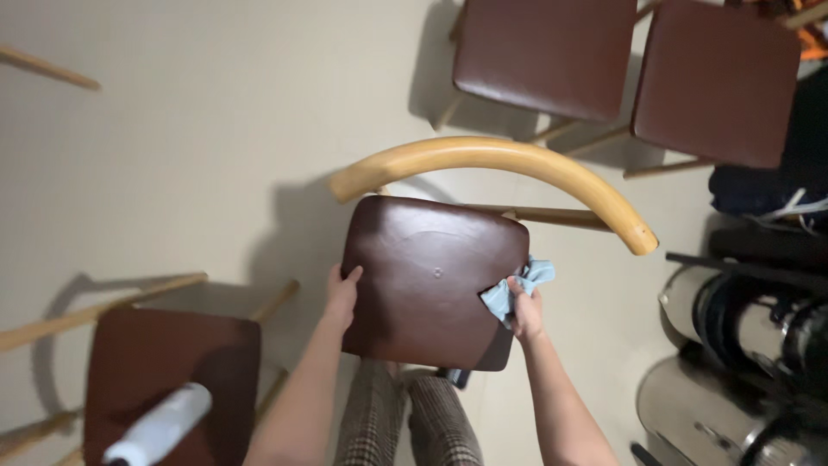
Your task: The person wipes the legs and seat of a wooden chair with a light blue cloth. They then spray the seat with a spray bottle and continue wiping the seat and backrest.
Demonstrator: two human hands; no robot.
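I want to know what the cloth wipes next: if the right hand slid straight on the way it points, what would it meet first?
The right hand points up-left, so its light blue cloth would likely sweep the glossy brown padded chair seat; the curved wooden backrest lies beyond.

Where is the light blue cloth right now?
In the head view, the light blue cloth is bunched in the right hand, pressed against the right edge of the dark brown padded chair seat.
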